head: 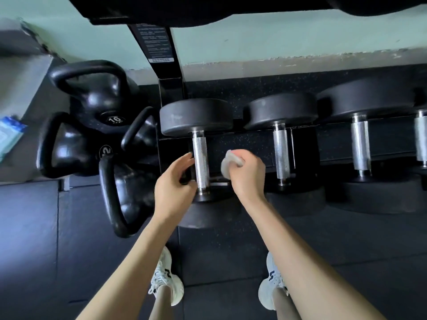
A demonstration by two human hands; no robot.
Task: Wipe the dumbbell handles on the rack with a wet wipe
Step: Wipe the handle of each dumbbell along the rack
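The left hand (174, 185) sits just left of the first dumbbell's (196, 116) handle (201, 162), fingertips at its side. The right hand (248, 174) is just right of that handle, apart from it, with the wipe (227, 166) bunched in its fingers on the side facing the handle. Right of the right hand, a second dumbbell (280, 112) lies on the rack (332, 146), then a third (360, 105) and a fourth (421, 139) at the frame's edge, all side by side. Left of the left hand, three kettlebells (99, 100) stand clustered on the floor (34, 227). Farther left lies a wipe pack (9, 137). Beyond the left hand rises the rack's post (165, 65). Nearer than the hands, under the forearms, two shoes (165, 278) stand on the floor.
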